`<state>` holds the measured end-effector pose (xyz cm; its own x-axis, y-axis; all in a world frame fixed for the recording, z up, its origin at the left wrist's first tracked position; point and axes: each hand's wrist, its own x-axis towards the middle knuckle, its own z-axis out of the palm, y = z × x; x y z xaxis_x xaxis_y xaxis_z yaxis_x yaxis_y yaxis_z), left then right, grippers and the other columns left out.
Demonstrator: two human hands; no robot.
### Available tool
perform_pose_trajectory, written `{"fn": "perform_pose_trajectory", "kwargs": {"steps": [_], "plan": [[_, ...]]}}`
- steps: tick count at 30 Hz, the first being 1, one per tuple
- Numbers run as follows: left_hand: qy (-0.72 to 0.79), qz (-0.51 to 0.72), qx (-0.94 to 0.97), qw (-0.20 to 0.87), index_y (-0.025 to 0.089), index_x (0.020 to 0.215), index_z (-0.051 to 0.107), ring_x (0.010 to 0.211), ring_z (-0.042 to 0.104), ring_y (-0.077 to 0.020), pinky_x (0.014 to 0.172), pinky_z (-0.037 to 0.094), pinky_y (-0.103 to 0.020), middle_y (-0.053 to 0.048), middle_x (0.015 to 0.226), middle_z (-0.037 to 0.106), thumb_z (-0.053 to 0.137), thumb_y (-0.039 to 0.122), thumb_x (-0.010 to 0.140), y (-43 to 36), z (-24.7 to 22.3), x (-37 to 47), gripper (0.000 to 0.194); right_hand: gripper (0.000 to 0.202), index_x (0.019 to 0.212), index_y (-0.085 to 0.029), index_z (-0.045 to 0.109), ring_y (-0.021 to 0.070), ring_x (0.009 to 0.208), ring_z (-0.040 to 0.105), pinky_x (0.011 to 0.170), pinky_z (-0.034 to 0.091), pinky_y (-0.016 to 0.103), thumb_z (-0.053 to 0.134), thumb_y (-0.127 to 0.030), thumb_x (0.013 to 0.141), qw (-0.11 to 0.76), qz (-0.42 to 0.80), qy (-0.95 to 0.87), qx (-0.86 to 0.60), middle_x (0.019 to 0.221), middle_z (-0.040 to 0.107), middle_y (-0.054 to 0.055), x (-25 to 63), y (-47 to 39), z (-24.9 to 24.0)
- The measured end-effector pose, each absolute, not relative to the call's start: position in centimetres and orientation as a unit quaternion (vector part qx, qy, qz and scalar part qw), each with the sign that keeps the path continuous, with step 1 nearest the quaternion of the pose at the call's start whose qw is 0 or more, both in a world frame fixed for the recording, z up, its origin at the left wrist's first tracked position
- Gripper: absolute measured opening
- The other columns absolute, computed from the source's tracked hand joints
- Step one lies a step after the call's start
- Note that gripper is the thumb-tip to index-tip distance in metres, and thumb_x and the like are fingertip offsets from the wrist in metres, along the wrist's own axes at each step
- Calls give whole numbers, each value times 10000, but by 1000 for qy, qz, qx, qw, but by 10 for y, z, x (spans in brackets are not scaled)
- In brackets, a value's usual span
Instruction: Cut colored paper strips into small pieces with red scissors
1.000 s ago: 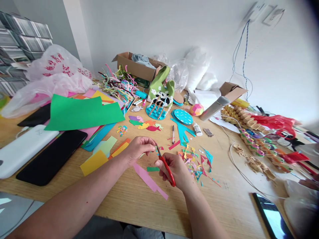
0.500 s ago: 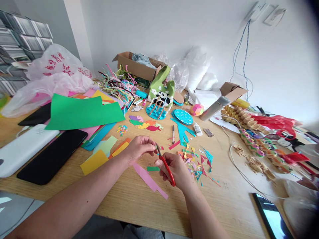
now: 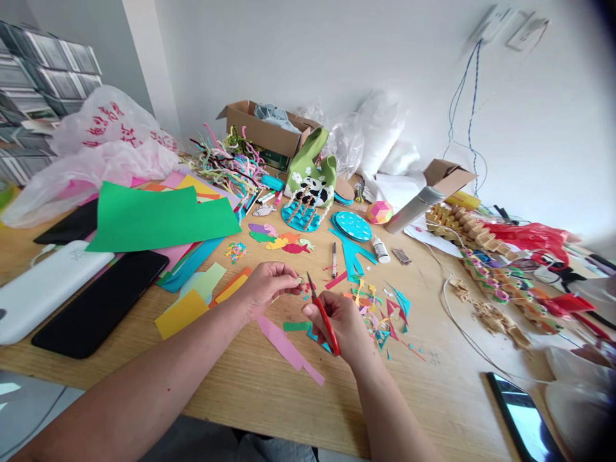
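Observation:
My right hand [image 3: 339, 321] grips red-handled scissors [image 3: 328, 326], their blades pointing up and away from me. Pinched in the fingertips of my left hand [image 3: 272, 289] is a small pale green piece of paper [image 3: 301, 280], mostly hidden by the fingers. The blade tips are just right of that piece, apart from it. Tiny red paper bits [image 3: 307, 292] lie on the table beneath. Below my hands are a green paper strip [image 3: 296, 326] and a long pink paper strip [image 3: 283, 343]. A blue paper scrap [image 3: 320, 339] shows partly behind the scissors.
Paper fish cutouts [image 3: 276, 241] lie beyond my hands, beside a small pile of coloured bits [image 3: 236, 252]. Colourful scraps [image 3: 382, 314] spread to the right. Green sheets [image 3: 163, 218], a black phone [image 3: 101, 301] and a white power bank [image 3: 52, 289] are left. Another phone [image 3: 527, 417] lies near right.
The scissors have drawn back slightly right and toward me, away from the pale green paper. The blue scrap behind them has come into view. My left hand has hardly moved.

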<state>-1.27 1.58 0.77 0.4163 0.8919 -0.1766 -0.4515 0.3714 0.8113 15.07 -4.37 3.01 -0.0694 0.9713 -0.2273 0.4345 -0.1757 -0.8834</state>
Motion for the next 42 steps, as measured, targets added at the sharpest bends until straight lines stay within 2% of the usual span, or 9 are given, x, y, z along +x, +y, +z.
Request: {"fn": "perform_pose_trajectory", "kwargs": {"steps": [4,7,13,16,19,23,26,32,42], "plan": [[310,430,341,776,106,630,642,715,660,-163,771,496,-330,-56,731,692,791,193,553,16,5,-12,189,388,737,-183,535,133,522,542,482,422,230,773,-479,660,413,350,-567,-621,613,594,8,152,-40,31],[300,398,355,791,106,630,658,709,660,-162,777,500,-336,-62,747,704,791,195,556,13,3,-9,177,333,817,-183,554,138,572,531,530,427,242,774,-386,672,449,349,-560,-603,680,605,10,151,-37,28],[307,357,369,802,115,646,683,704,660,-162,787,501,-334,-47,719,700,789,199,550,8,4,-7,166,256,748,-187,521,128,571,508,520,396,234,742,-284,664,477,370,-539,-587,657,563,-18,148,-35,22],[327,362,391,781,125,654,676,784,669,-189,813,496,-352,-80,838,719,770,230,576,13,3,-12,160,221,714,-191,498,111,552,481,530,395,233,703,-260,673,513,333,-528,-589,639,528,-36,147,-35,27],[420,384,484,664,151,668,672,831,653,-202,793,492,-368,-91,980,702,715,260,633,23,-2,-18,123,198,707,-195,486,116,575,503,553,414,241,669,-270,691,563,285,-495,-598,674,555,-23,148,-33,32],[512,370,697,340,195,607,654,1009,574,-247,925,439,-432,-65,983,681,669,171,656,34,-16,-21,56,218,687,-201,470,134,618,522,591,434,261,666,-297,689,597,259,-468,-598,677,562,-15,151,-29,33],[508,323,770,212,200,610,668,1042,534,-262,957,415,-455,-70,998,670,650,138,677,37,-26,-19,93,217,688,-200,470,131,622,513,595,429,260,668,-287,694,612,255,-463,-588,678,556,-19,152,-28,30],[475,288,823,122,191,670,696,1094,476,-278,969,412,-453,-97,1092,635,597,117,730,40,-39,-17,137,194,703,-196,486,116,582,484,558,406,242,669,-262,708,621,243,-462,-584,664,543,-31,153,-28,28],[471,287,830,81,183,668,672,1139,443,-289,983,411,-450,-95,1083,630,601,123,750,36,-32,-20,124,190,718,-192,518,116,575,508,548,428,240,686,-281,715,620,229,-462,-592,678,569,-23,156,-28,26]]}}
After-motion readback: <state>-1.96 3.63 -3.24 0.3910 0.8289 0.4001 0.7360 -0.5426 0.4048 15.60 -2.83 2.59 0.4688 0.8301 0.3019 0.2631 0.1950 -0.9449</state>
